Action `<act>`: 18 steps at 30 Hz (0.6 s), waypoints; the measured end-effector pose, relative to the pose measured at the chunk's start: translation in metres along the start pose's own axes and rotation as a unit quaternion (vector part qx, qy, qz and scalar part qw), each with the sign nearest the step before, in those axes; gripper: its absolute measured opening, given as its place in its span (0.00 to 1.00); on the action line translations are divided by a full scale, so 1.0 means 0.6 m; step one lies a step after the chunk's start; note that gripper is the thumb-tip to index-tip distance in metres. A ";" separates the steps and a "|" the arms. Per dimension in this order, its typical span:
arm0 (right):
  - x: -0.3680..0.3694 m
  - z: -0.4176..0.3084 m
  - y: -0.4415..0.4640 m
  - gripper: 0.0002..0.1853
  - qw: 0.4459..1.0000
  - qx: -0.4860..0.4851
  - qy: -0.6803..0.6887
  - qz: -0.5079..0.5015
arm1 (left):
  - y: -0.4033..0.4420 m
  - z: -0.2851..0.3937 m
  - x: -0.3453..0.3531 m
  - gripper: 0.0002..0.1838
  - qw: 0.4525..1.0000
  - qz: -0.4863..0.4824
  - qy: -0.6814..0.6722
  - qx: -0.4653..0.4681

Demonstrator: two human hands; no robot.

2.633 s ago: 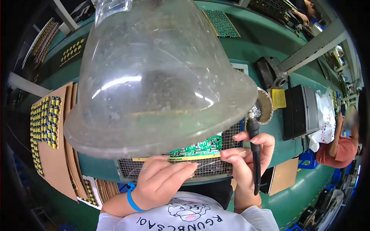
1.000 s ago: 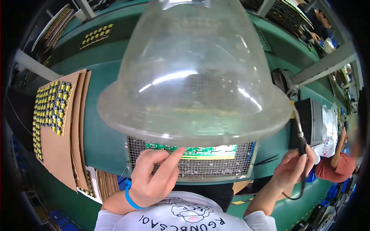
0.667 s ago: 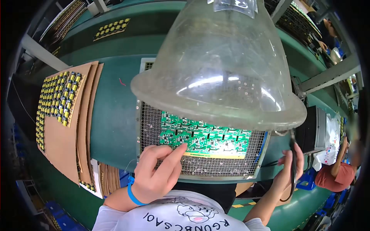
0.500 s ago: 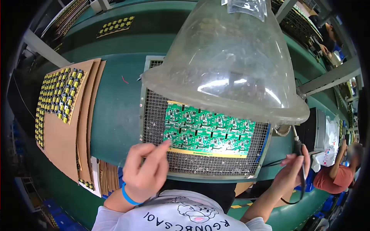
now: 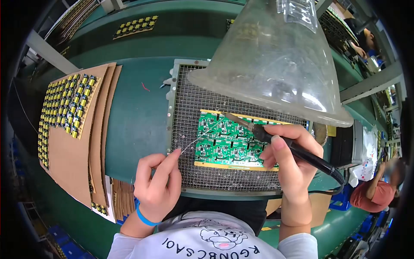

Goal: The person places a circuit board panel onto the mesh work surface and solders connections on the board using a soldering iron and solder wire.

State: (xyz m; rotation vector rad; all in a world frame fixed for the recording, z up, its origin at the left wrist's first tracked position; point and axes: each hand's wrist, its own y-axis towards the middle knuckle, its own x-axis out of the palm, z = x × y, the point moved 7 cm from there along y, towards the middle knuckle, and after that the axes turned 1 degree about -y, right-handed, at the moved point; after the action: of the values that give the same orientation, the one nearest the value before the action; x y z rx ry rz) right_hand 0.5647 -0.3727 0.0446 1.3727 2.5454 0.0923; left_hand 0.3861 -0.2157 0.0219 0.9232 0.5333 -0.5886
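Observation:
My right hand (image 5: 295,157) grips a black-handled soldering iron (image 5: 261,131) like a pen. Its tip reaches the upper edge of a green circuit board panel (image 5: 222,152) with yellow strips along its long sides. Between the fingertips of my left hand (image 5: 157,183) is a thin strand of solder wire (image 5: 199,137), which slants up to the board close to the iron's tip. Whether wire and tip touch is too small to tell. Beneath the panel lies a metal mesh rack (image 5: 183,116) in a grey frame. My right fingers cover the panel's right part.
A large clear plastic hood (image 5: 280,64) hangs over the back of the rack. On the left, cardboard sheets (image 5: 71,159) carry rows of yellow-black components (image 5: 64,101). Another component panel (image 5: 136,26) lies across the back. A person in a red top (image 5: 375,194) is at the far right.
My right hand has brought the soldering iron from the right side over the panel. The solder wire now shows clearly from my left hand to the board. The view has shifted slightly.

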 end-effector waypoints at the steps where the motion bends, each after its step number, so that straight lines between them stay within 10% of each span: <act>1: -0.001 -0.001 0.000 0.08 1.000 -0.009 -0.004 -0.001 | 0.000 -0.001 0.001 0.21 1.000 -0.003 -0.009 0.006; 18: 0.012 -0.005 0.005 0.11 1.000 0.011 0.021 0.021 | -0.008 -0.029 -0.017 0.21 1.000 0.025 -0.006 0.000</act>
State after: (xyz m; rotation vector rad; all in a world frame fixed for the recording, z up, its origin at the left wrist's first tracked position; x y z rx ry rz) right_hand 0.5627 -0.3649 0.0467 1.4468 2.5593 0.1008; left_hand 0.3725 -0.2005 0.0171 0.9290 0.4987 -0.5489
